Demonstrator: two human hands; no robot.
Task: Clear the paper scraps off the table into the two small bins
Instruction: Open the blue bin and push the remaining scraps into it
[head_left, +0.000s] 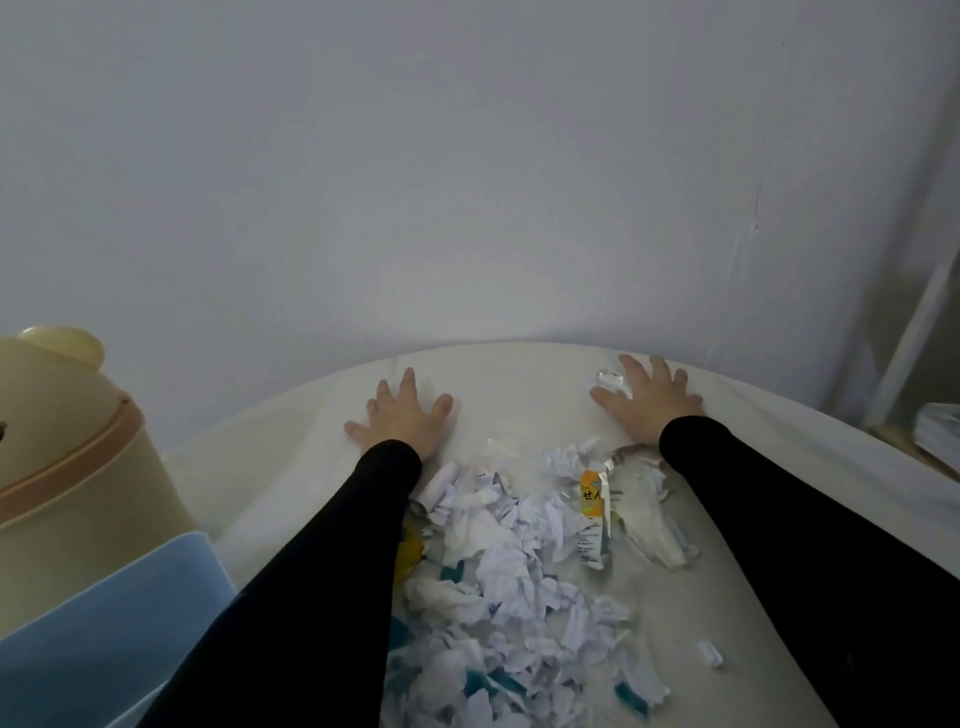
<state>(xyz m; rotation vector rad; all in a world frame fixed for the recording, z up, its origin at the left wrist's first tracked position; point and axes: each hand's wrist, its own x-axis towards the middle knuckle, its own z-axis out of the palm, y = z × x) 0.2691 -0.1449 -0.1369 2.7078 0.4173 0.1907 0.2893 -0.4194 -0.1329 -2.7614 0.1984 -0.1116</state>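
Item: paper scraps (524, 577) — a loose heap of crumpled white and teal bits on the white-covered table (291, 467), lying between my two black sleeves and running toward the near edge. An orange-and-white torn wrapper (592, 512) lies in the heap; one stray scrap (710, 652) lies apart to the right.

Left hand (402, 418): flat on the cloth beyond the heap, fingers spread, holding nothing.

Right hand (647, 397): likewise spread flat and empty, its fingers just beside a small clear object (605, 379) — possibly crumpled plastic; the view is too soft to say.

Risks, as I judge them: raking both hands inward may push light scraps off the near edge, or bunch the cloth and scatter them. The stray scrap could be missed.

Surroundings: a cream lidded bin (67, 457) at far left and a blue container (104, 629) before it, both off to the side. My left forearm lies between heap and bins.
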